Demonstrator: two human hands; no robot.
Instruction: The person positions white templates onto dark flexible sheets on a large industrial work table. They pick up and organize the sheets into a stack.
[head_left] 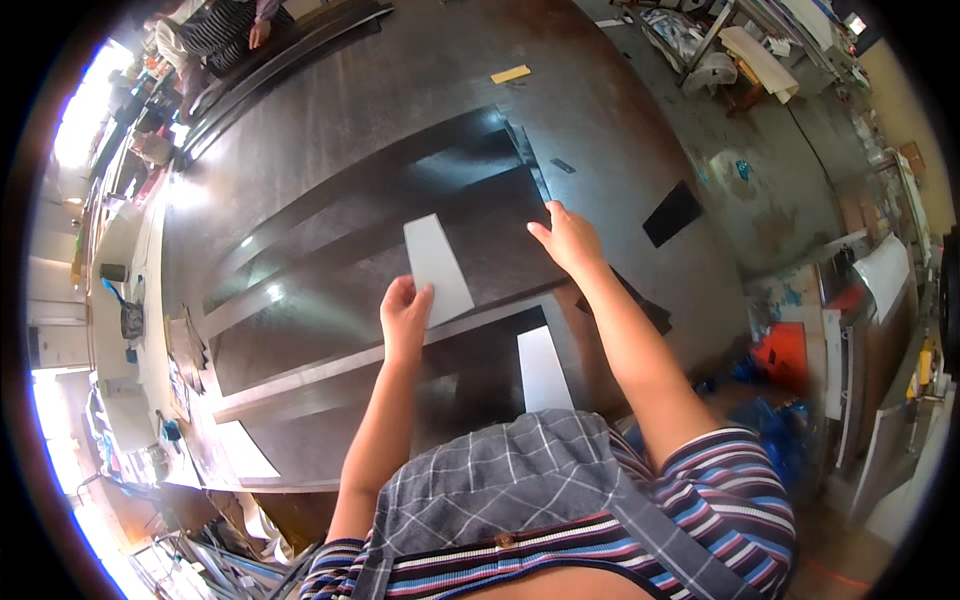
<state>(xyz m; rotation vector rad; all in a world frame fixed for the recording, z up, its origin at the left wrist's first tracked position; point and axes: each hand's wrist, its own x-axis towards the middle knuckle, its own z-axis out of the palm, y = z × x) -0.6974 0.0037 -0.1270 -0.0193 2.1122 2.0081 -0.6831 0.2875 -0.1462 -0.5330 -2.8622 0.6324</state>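
Note:
My left hand (403, 312) is closed on a pale grey tapered card (436, 265), thumb on its face, over a large glossy black sheet (340, 270). At the right end of that sheet is my right hand (575, 245). Its thumb lies over the sheet and its forefinger reaches along the edge; the other fingers are mostly hidden. The sheet lies among other long black strips on the dark table (610, 130). A second pale tapered card (543, 365) rests on a black sheet close to my body.
Toward the table's right edge lies a small black piece (672, 214). Farther back are a yellow strip (511, 74) and a small dark strip (563, 166). Long dark lengths (290, 55) line the far left edge, near another person (225, 35). A white sheet (247, 450) lies near left.

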